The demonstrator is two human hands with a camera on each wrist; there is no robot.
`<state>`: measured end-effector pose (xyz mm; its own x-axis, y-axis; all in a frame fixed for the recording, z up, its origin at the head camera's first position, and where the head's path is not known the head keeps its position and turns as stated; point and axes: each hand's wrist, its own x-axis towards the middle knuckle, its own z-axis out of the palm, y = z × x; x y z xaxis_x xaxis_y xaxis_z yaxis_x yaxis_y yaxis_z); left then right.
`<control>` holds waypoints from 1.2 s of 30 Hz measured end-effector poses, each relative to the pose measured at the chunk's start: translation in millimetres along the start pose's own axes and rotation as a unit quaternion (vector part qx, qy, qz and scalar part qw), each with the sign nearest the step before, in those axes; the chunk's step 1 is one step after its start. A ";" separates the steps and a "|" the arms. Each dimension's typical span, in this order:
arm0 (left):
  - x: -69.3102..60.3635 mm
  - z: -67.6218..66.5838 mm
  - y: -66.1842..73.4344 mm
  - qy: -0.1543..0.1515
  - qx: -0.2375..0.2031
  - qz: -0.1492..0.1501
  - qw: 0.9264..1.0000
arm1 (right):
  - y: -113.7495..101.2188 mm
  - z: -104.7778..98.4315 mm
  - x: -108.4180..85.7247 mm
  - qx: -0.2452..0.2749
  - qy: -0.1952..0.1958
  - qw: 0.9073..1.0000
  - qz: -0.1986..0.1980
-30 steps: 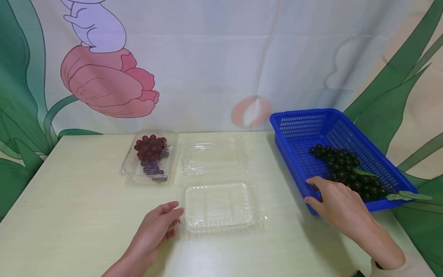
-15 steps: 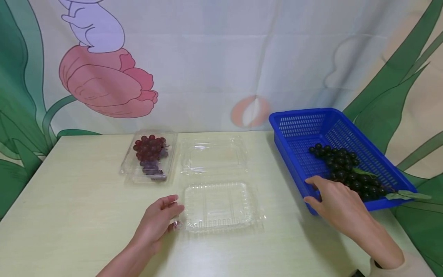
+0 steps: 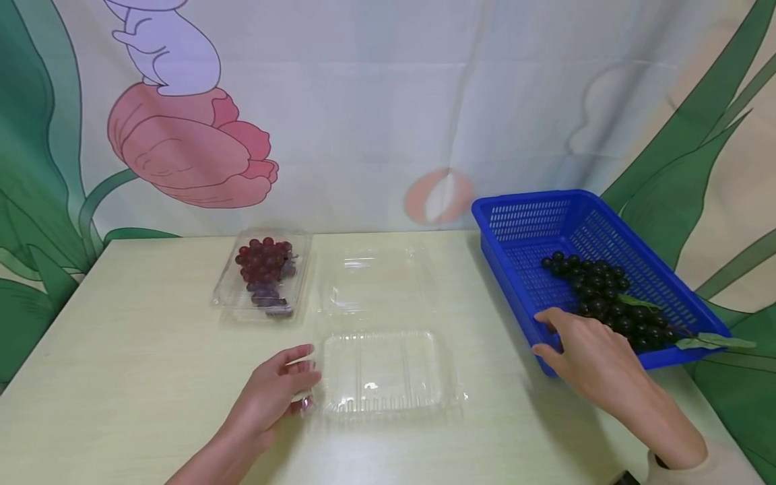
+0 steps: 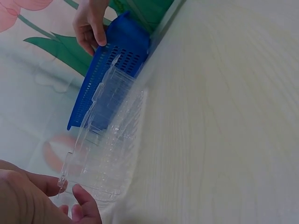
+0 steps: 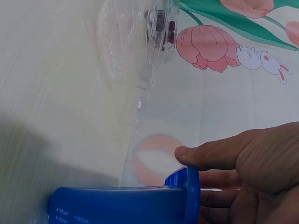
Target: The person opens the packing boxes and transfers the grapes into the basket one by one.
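An opened clear plastic clamshell box (image 3: 384,374) lies in the middle of the table, its lid (image 3: 378,283) folded back toward the curtain. My left hand (image 3: 273,387) pinches the box's left edge, the thumb and a finger either side of the plastic in the left wrist view. On the right, my right hand (image 3: 597,357) grips the near-left rim of a blue perforated basket (image 3: 506,286); the right wrist view shows the thumb (image 5: 205,154) over the rim (image 5: 192,191). A bunch of black grapes (image 3: 597,286) with green leaves lies inside the basket, partly behind that hand.
A second clear clamshell (image 3: 298,286), holding dark red grapes (image 3: 263,259), stands at the back left of the pale wooden table (image 3: 133,350). Behind the table hangs a printed curtain (image 3: 364,135) with a rabbit and flowers.
The opened clamshell has shifted slightly toward me, with my left hand still at its edge. My right hand and the basket have stayed in place.
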<state>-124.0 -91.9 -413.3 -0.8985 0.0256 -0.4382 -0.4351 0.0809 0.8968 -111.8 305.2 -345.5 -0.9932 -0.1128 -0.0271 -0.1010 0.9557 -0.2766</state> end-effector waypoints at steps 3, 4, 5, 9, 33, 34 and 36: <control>-3.6 -3.5 -2.4 -0.005 0.005 -0.001 1.000 | -0.1 -0.1 0.3 0.000 -0.002 1.000 0.000; -4.8 -4.8 -3.3 -0.005 0.008 -0.002 1.000 | -0.1 -0.1 0.4 0.000 -0.003 1.000 0.000; -6.1 -6.0 -4.3 -0.005 0.009 -0.002 1.000 | -0.1 -0.1 0.4 0.000 -0.002 1.000 0.000; -12.1 -11.7 -7.7 -0.013 0.019 -0.001 1.000 | 0.2 -0.1 0.2 -0.002 0.000 1.000 0.000; -22.5 -92.6 -5.2 -0.131 0.201 -0.010 0.971 | -0.3 -1.8 3.8 0.003 -0.008 1.000 0.000; -22.5 -95.0 -4.6 -0.127 0.212 -0.020 0.969 | -0.3 -1.5 3.8 0.004 -0.010 1.000 0.001; -22.6 -99.1 -3.2 -0.114 0.233 -0.045 0.965 | -0.9 -1.3 4.1 0.006 -0.010 1.000 0.001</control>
<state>-108.1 -191.6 -400.2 -0.7988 0.2124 -0.5628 -0.3891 0.5310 0.7527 -115.9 304.2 -344.1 -0.9921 -0.1167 -0.0463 -0.0987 0.9527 -0.2873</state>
